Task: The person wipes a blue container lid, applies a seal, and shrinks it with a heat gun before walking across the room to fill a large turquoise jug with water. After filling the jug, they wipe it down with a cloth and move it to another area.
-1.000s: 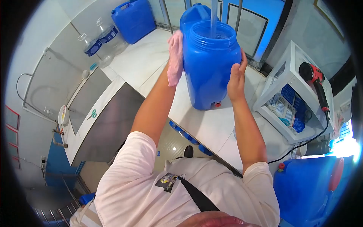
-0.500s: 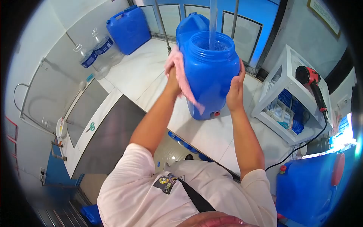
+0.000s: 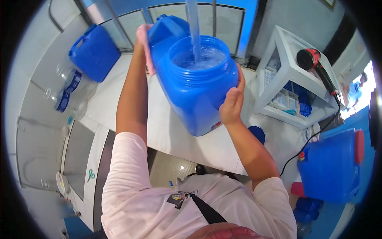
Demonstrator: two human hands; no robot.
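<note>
A blue wide-mouthed container (image 3: 191, 95) stands on the white counter, nearly filled at its opening by splashing water. A clear stream of water (image 3: 194, 28) falls into that mouth from above. My right hand (image 3: 232, 101) is spread along the container's right side, holding nothing else. Farther left, my left hand (image 3: 139, 40) has a pink cloth (image 3: 147, 49) at the side of a second blue jug (image 3: 167, 34), just behind the container; its fingers are mostly hidden by the cloth. A red spigot (image 3: 217, 124) shows low on the container.
At the back left stand another blue jug (image 3: 95, 51) and clear bottles (image 3: 73, 81). To the right are a white shelf (image 3: 274, 75) with a heat gun (image 3: 320, 69) on top, its black cable, and a large blue container (image 3: 330, 167). Green scissors (image 3: 91, 174) lie at left.
My view has shifted and come closer to the container. My left hand with the cloth has moved from the container's left side to the rear jug. A blue round thing now shows right of my right forearm.
</note>
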